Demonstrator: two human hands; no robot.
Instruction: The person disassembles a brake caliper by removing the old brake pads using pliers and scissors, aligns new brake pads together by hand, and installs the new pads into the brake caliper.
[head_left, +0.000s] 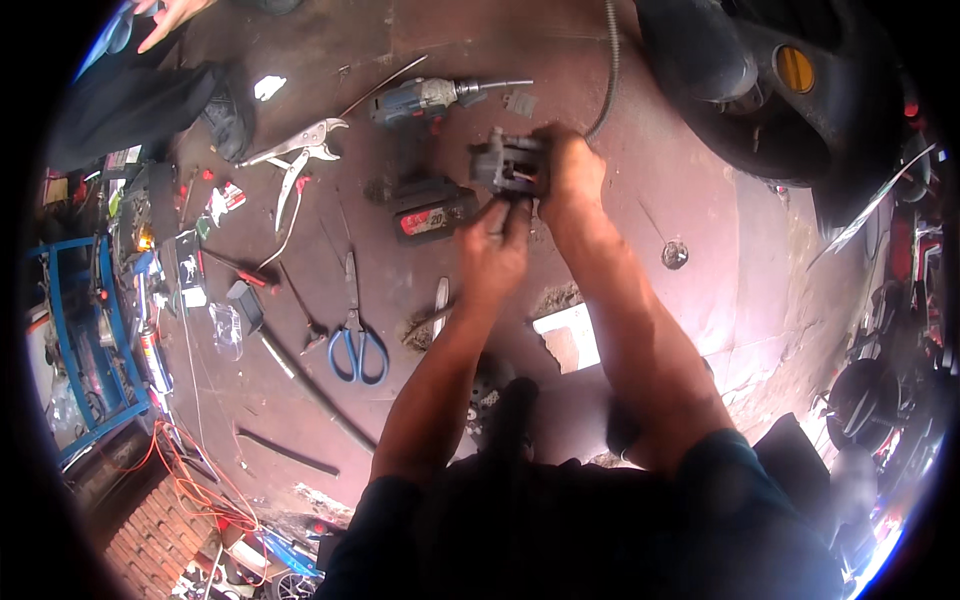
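Brake caliper, dark grey metal, sits upper centre of frame on the reddish floor. My right hand clasps its right side; my left hand pinches its lower edge. Blue-handled scissors lie lower left.

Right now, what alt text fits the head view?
Both hands, left hand and right hand, grip a grey brake caliper above a reddish floor. A cordless drill, locking pliers and blue scissors lie to the left.
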